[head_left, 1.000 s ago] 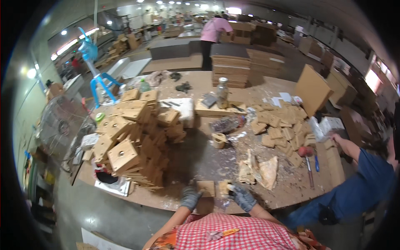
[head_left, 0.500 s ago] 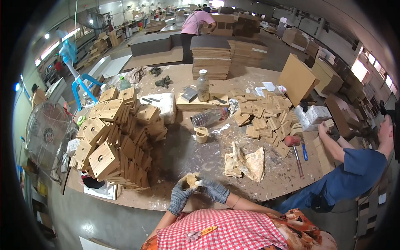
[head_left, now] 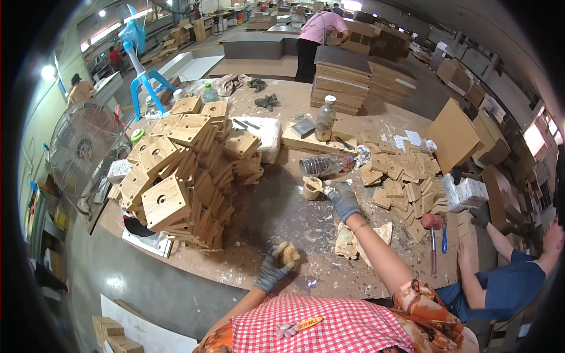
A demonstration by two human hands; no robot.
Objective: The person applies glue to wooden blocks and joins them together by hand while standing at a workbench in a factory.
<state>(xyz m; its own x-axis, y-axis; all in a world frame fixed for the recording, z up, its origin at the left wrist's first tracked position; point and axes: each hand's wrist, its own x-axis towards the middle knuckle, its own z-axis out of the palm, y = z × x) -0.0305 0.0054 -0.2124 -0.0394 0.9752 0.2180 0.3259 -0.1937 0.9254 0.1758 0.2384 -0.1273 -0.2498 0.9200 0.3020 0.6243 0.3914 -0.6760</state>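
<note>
Both my hands wear grey striped knit gloves. Close to the near table edge, my left hand (head_left: 273, 270) is closed around a small tan lump-like piece (head_left: 288, 254), whose exact kind I cannot make out. My right hand (head_left: 343, 203) is stretched forward over the table to a small tan cup (head_left: 312, 189). A thin pale stick (head_left: 318, 186) leans out of the cup, and my right fingers are closed at its end. Just behind the cup, a clear plastic bottle (head_left: 323, 165) lies on its side. A stained, crumpled cloth (head_left: 347, 242) lies under my right forearm.
Stacked drilled wooden blocks (head_left: 168, 203) rise on the left. Loose wooden pieces (head_left: 406, 176) are heaped on the right, near a red-headed mallet (head_left: 432, 235) and a blue screwdriver (head_left: 444, 238). A standing jar (head_left: 325, 120) is farther back. A co-worker in blue (head_left: 500, 288) works at the right edge.
My right hand has left the tan piece and reached forward to the cup. My left hand still holds the piece near the table edge. The whole view has shifted and turned slightly.
</note>
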